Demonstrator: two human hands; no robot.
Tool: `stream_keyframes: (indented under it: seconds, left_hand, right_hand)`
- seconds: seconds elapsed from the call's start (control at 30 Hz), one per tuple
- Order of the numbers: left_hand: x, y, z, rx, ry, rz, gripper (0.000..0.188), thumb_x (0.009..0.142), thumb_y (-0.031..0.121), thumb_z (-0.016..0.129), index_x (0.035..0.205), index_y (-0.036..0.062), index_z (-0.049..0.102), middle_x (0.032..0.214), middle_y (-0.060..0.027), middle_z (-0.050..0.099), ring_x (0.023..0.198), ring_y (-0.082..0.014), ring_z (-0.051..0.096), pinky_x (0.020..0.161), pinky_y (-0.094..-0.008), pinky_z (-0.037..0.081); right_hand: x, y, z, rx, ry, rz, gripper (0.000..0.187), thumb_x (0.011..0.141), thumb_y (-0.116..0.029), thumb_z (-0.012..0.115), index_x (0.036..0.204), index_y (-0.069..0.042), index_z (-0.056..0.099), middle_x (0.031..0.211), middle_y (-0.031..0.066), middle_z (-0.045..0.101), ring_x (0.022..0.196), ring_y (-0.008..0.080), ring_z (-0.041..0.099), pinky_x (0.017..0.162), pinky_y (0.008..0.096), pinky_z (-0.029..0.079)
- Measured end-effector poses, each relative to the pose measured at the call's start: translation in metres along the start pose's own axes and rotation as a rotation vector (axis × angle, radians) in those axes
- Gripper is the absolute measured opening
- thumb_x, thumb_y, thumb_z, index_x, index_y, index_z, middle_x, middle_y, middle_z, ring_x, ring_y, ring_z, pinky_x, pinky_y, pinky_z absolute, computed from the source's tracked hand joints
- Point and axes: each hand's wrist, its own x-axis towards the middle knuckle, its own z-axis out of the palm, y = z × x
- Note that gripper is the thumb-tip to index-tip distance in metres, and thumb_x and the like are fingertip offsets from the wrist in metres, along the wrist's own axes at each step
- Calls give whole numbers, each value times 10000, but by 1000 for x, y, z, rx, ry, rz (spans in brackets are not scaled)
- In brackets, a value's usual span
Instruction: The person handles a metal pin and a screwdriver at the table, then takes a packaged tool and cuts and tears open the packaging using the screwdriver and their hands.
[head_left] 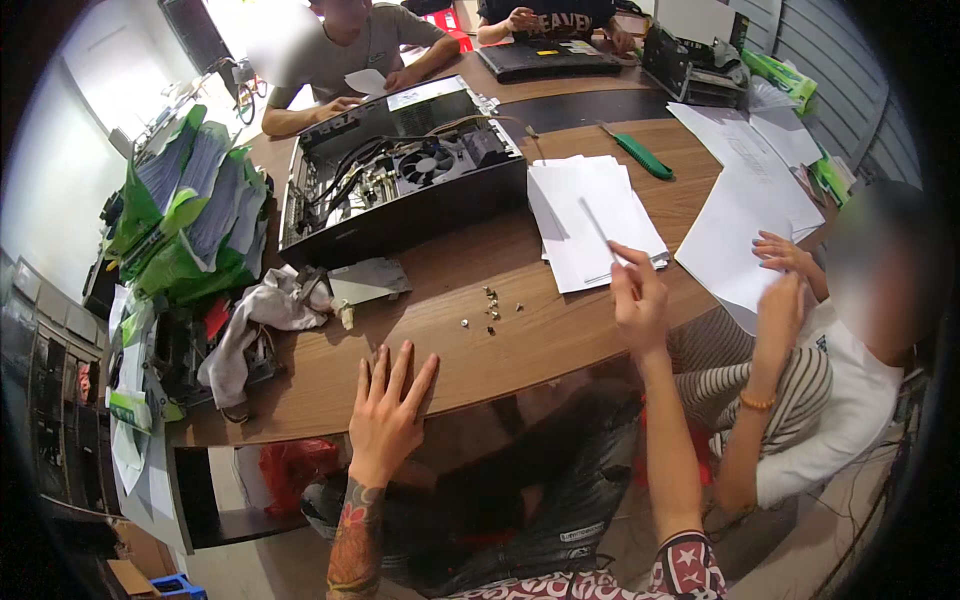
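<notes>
My left hand lies flat with spread fingers on the near edge of the wooden table, holding nothing. My right hand is raised at the table's right edge, fingers pinched on a thin white stick-like tool that points up over a stack of white paper. Several small screws lie loose on the wood between my hands. Farther back sits an open black computer case with a fan and cables showing.
A grey cloth and a loose metal part lie left of the screws. Green-and-white bundles pile at the left. A green-handled tool lies behind the paper. One person sits at my right handling sheets; two more sit across.
</notes>
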Motion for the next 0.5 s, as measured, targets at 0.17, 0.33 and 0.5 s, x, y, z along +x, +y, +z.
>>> stream_keyframes:
  seconds: [0.17, 0.33, 0.5]
  left_hand:
    - [-7, 3, 5, 0, -23, -28, 834, 688, 39, 666, 1453, 269, 427, 1480, -121, 416, 1338, -381, 409, 1115, -543, 309]
    - [-9, 10, 6, -16, 14, -50, 860, 677, 5, 671, 1450, 291, 426, 1476, -88, 429, 1342, -351, 415, 1125, -518, 310]
    - [-11, 15, -1, -78, 21, -85, 732, 740, -37, 623, 1401, 249, 490, 1454, -96, 458, 1334, -354, 422, 1112, -511, 326]
  right_hand:
    - [2, 2, -4, 92, -98, 107, 256, 931, -105, 540, 1163, -101, 648, 539, -15, 432, 514, 53, 355, 490, 253, 291]
    - [3, 6, -12, 222, -74, 171, 253, 925, -121, 547, 1156, -97, 650, 570, -11, 470, 539, 53, 385, 508, 257, 318]
    - [4, 15, -12, 140, -93, 116, 240, 935, -97, 540, 1150, -88, 647, 589, -47, 468, 536, 34, 380, 494, 231, 295]
